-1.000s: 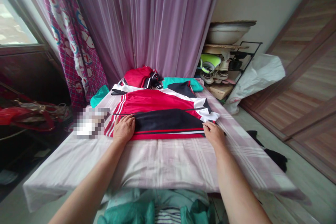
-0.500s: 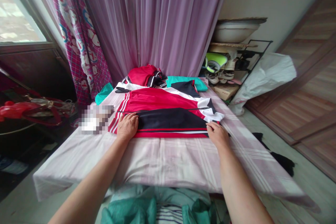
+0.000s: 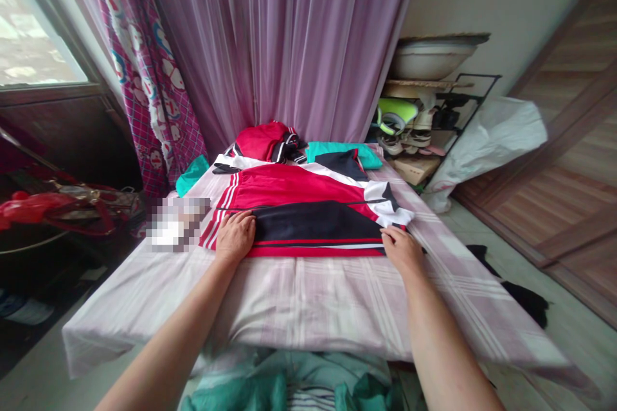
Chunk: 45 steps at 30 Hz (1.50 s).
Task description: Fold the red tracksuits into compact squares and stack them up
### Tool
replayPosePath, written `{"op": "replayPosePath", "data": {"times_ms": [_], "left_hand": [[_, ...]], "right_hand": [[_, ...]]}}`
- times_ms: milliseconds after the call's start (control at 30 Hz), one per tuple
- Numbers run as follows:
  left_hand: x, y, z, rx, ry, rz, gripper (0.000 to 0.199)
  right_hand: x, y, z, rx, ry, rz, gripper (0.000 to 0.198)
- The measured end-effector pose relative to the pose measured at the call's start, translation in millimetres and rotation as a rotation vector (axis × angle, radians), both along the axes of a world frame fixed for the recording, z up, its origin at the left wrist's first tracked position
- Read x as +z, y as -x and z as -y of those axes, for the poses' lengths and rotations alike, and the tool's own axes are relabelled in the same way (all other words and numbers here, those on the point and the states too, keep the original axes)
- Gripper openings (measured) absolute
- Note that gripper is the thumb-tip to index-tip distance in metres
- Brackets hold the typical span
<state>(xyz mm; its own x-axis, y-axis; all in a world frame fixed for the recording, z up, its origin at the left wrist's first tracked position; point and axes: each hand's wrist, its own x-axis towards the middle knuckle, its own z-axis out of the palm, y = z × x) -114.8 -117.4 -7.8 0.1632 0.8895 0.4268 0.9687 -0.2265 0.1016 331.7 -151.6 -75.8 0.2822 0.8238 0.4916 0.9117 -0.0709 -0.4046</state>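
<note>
A red, black and white track jacket (image 3: 308,183) lies spread on the table, its near side folded over into a long black panel with red and white stripes along the front edge. My left hand (image 3: 236,234) rests flat on the striped hem at the near left, fingers stretched over the cloth. At the near right corner, by the white shoulder part, my right hand (image 3: 401,247) has its fingers curled on the jacket's edge. What lies beneath the right fingers is hidden.
A checked cloth covers the table (image 3: 308,308). Behind the jacket are a crumpled red garment (image 3: 263,141) and a teal cloth (image 3: 371,155). A blurred-out item (image 3: 176,225) lies left. A shoe rack (image 3: 434,122) and white bag (image 3: 491,141) stand right.
Both hands stay in the same places on the jacket. The whole view has shifted very slightly; the jacket lies as before.
</note>
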Motion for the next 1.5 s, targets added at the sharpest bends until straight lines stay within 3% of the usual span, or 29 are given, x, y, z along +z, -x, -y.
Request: {"op": "replayPosePath", "data": {"times_ms": [467,767,1133,1500], "left_hand": [[-1.9,3,0,-0.015,-0.03,0.015,0.041],[-8.9,5,-5,-0.051,-0.104,0.049,0.039],[-8.3,5,-4,-0.059,-0.081,0.077,0.039],[-5.8,6,-4,-0.058,-0.077,0.036,0.039]], "right_hand": [[-1,4,-1,0.001,-0.017,0.036,0.028],[2,6,0,-0.012,0.029,0.041,0.029],[2,-4,-1,0.028,0.125,0.057,0.031],[8,10,3,-0.02,0.033,0.066,0.03]]}}
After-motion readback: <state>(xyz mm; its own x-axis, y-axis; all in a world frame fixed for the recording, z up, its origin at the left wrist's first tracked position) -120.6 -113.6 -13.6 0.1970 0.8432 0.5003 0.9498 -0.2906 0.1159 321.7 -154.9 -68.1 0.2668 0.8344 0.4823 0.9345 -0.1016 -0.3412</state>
